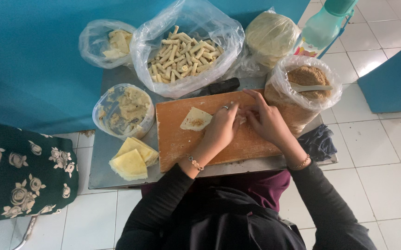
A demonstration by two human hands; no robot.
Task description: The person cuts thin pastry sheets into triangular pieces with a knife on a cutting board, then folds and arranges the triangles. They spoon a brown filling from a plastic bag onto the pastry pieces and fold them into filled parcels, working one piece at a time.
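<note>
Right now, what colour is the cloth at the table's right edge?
Dark blue-grey cloth, seen in the head view.

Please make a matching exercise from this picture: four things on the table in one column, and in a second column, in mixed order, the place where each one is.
Things:
1. bag of rolled pieces
2. stack of yellow wrappers
3. bag of brown crumbs
4. folded wrapper

Places:
A. on the wooden board, just beside the left hand
B. at the back of the table, in the middle
C. at the right edge of the table, beyond the right hand
D. near the front left corner of the table, beside the board

Pairs: 1-B, 2-D, 3-C, 4-A
</note>
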